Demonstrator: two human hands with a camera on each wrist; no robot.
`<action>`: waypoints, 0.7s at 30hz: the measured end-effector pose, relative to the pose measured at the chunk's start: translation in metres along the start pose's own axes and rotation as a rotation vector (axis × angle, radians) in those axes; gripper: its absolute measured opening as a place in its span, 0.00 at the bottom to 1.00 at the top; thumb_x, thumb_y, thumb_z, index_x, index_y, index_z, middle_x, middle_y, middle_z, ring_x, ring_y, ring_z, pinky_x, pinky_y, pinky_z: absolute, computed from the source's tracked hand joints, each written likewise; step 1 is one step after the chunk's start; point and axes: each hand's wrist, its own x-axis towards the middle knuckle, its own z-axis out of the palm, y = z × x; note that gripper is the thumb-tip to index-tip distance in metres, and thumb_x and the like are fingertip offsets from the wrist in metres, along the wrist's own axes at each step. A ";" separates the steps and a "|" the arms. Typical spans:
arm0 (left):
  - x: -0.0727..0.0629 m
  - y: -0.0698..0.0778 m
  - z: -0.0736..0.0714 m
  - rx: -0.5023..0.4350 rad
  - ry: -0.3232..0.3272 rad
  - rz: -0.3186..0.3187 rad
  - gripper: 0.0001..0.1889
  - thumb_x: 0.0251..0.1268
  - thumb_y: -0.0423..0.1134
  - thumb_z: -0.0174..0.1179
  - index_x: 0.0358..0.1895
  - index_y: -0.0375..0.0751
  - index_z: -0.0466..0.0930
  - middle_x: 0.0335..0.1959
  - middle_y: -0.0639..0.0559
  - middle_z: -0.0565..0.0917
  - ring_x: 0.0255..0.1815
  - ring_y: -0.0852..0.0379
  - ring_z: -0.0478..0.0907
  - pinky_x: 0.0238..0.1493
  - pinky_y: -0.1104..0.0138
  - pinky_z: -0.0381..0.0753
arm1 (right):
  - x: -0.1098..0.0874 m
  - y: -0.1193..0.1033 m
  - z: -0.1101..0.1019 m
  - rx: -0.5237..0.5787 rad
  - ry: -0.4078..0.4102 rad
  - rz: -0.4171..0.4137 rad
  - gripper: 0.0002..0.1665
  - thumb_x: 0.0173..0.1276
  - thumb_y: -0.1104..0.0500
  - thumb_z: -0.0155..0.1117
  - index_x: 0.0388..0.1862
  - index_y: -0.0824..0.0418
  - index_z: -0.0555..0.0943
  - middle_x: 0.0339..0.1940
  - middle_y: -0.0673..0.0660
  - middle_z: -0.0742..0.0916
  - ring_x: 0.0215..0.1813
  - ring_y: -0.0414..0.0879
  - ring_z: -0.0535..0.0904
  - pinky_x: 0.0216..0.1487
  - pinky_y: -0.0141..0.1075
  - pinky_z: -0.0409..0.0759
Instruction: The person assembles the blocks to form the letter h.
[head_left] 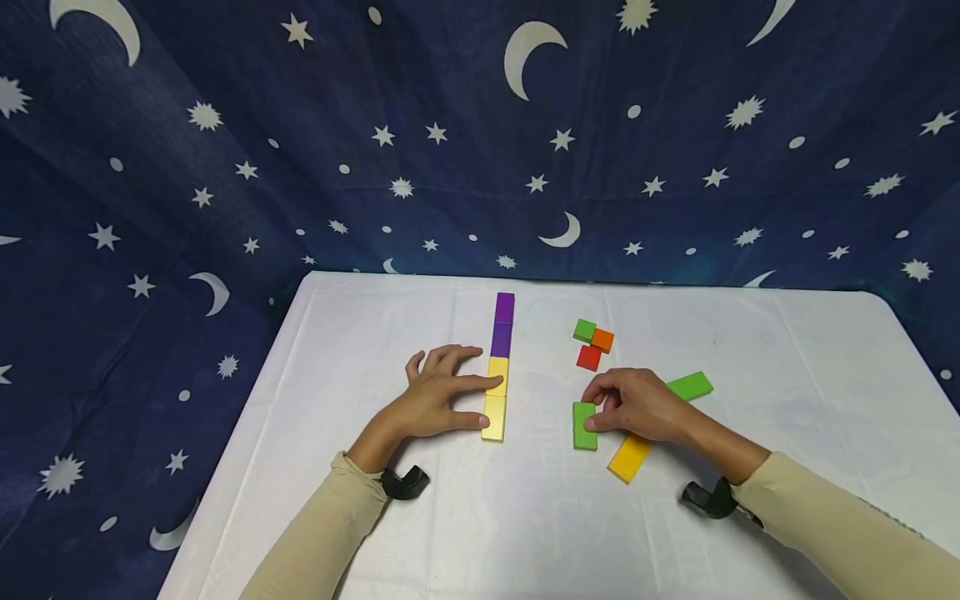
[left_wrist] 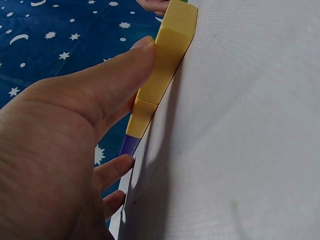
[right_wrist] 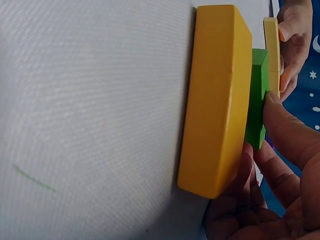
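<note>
Head view: the left hand [head_left: 433, 398], fingers spread, touches two yellow blocks [head_left: 496, 402]; two purple blocks [head_left: 502, 325] adjoin them at twelve o'clock. The right hand [head_left: 637, 402] pinches a green block [head_left: 581, 436] (three o'clock from the yellow blocks); an amber block [head_left: 627, 460] lies at four o'clock from it.

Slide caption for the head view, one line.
Left hand touches a row of purple and yellow blocks while the right hand pinches a green block.
</note>
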 end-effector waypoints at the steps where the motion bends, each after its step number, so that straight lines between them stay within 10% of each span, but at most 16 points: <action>1: 0.000 0.000 0.000 0.000 0.000 0.000 0.31 0.61 0.64 0.67 0.69 0.73 0.76 0.80 0.51 0.60 0.79 0.42 0.49 0.69 0.33 0.34 | 0.000 0.000 0.000 -0.003 0.001 0.001 0.16 0.58 0.49 0.80 0.42 0.51 0.86 0.29 0.45 0.82 0.33 0.41 0.76 0.36 0.32 0.74; 21: 0.000 0.000 0.000 -0.011 -0.012 -0.015 0.31 0.60 0.64 0.67 0.69 0.74 0.75 0.80 0.52 0.60 0.79 0.43 0.49 0.70 0.32 0.33 | 0.001 0.000 -0.001 -0.006 0.004 -0.017 0.16 0.58 0.49 0.80 0.42 0.50 0.87 0.30 0.44 0.83 0.32 0.38 0.77 0.37 0.31 0.74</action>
